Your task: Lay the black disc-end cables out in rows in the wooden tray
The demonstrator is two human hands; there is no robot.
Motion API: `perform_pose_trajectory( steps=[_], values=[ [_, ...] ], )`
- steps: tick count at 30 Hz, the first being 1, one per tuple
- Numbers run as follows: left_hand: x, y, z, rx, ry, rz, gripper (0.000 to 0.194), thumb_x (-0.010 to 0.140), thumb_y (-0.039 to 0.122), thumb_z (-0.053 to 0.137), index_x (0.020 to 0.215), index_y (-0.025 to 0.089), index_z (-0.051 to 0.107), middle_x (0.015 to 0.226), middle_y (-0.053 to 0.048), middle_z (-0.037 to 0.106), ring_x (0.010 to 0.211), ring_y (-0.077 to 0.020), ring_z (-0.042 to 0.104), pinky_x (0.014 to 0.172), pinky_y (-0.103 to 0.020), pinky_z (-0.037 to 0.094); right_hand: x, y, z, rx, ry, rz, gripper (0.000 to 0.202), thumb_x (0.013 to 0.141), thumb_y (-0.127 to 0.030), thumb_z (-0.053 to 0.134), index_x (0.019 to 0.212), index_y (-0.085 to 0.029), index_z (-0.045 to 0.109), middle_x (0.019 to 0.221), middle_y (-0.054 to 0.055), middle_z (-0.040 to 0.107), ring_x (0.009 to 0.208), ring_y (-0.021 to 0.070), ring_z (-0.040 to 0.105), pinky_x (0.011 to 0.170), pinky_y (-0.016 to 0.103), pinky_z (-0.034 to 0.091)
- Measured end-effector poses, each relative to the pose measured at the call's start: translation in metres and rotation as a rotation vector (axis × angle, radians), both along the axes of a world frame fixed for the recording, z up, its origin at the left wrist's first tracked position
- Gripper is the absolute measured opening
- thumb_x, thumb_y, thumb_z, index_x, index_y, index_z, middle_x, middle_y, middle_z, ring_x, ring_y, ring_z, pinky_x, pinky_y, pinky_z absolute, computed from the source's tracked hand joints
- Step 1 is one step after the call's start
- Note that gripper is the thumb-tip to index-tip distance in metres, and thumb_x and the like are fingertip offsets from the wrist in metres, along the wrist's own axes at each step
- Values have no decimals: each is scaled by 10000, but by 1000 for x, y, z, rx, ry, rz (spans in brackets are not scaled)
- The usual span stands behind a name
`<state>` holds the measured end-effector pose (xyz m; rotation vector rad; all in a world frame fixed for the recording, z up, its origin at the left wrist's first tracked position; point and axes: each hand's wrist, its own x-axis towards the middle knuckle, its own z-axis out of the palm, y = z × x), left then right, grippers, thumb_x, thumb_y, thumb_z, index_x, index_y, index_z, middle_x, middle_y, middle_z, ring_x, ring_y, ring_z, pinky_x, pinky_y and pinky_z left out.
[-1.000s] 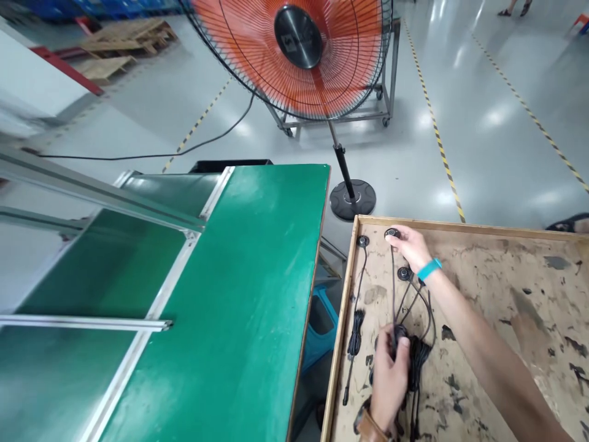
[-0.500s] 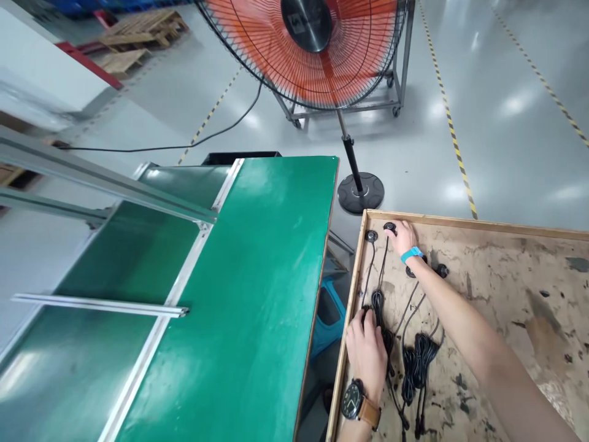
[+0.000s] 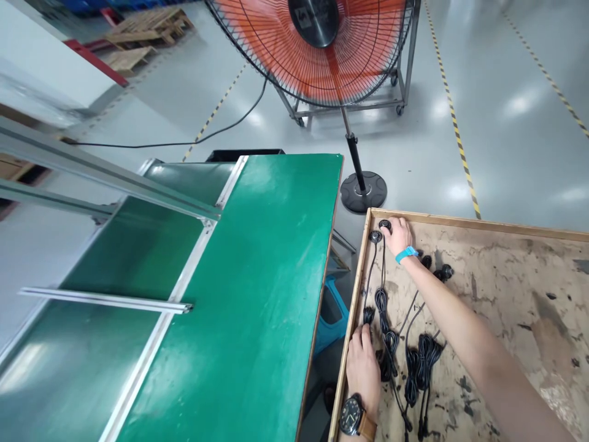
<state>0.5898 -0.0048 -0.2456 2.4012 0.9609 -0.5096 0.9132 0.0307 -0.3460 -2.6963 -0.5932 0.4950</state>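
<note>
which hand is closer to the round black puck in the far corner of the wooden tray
Right. The right hand rests its fingertips on the puck at the tray's far corner. The left hand lies on coiled cable at the near edge, well away from it.

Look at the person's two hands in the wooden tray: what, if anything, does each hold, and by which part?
The right hand pinches a black cable's round head; the left hand presses on coiled cable, grip unclear.

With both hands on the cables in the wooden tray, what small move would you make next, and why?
Probably lift the right hand off the round cable head and reach for the next head: two already sit side by side in the tray's corner, while others lie unaligned.
</note>
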Motion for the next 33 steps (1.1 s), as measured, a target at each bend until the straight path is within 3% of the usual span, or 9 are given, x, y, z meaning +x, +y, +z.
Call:
perform_pose_trajectory(
  steps=[4, 8, 13, 19, 24, 29, 33],
  values=[
    [2, 2, 2, -73, -19, 56, 512, 931, 18, 314, 1394, 129, 499, 1351, -139, 567, 1222, -260, 563, 1022, -424, 521, -14, 4, 7, 28, -29, 195, 362, 957, -428, 506, 1172, -173, 646, 1150, 122, 613, 1092, 277, 508, 946, 372, 424],
    [4, 4, 7, -139, -21, 140, 476, 964, 104, 337, 1424, 121, 461, 1353, -168, 563, 1226, -292, 559, 1006, -458, 518, -21, 6, 9, -33, 9, 182, 372, 974, -427, 472, 1191, -181, 647, 1141, 115, 634, 1077, 280, 508, 951, 392, 429],
    [7, 4, 20, -220, -152, 314, 439, 961, 163, 366, 1386, 77, 434, 1305, -205, 577, 1227, -298, 559, 1016, -467, 502, -21, 12, 12, -168, 80, 333, 435, 946, -481, 528, 1265, -193, 597, 1229, 136, 620, 1154, 317, 511, 935, 444, 445],
    [16, -3, 46, -276, -270, 559, 293, 958, 263, 416, 1194, 143, 540, 1184, -170, 627, 1135, -294, 612, 960, -469, 508, -17, 27, 25, -250, 166, 277, 368, 867, -395, 644, 1123, -133, 607, 1167, 163, 661, 1007, 297, 637, 782, 382, 501],
    [15, -24, 62, -404, -362, 652, 311, 965, 312, 459, 1233, 170, 528, 1218, -159, 621, 1179, -272, 595, 1011, -435, 471, -10, 10, 45, -225, 112, 197, 377, 909, -456, 558, 1155, -173, 589, 1167, 138, 668, 1063, 291, 636, 825, 374, 505],
    [27, -43, 55, -645, -284, 623, 370, 935, 315, 501, 1275, 171, 522, 1259, -163, 613, 1201, -277, 585, 1036, -446, 462, -4, -21, 42, -342, 115, 82, 338, 874, -377, 609, 1112, -136, 605, 1150, 177, 660, 1096, 324, 622, 842, 396, 504],
    [38, -40, 43, -671, -251, 637, 333, 907, 331, 517, 1187, 158, 568, 1209, -173, 637, 1151, -296, 611, 1016, -474, 472, -4, -27, 33, -352, 166, 58, 439, 884, -425, 628, 1218, -146, 567, 1217, 178, 631, 1052, 326, 645, 813, 399, 506]
  ],
)
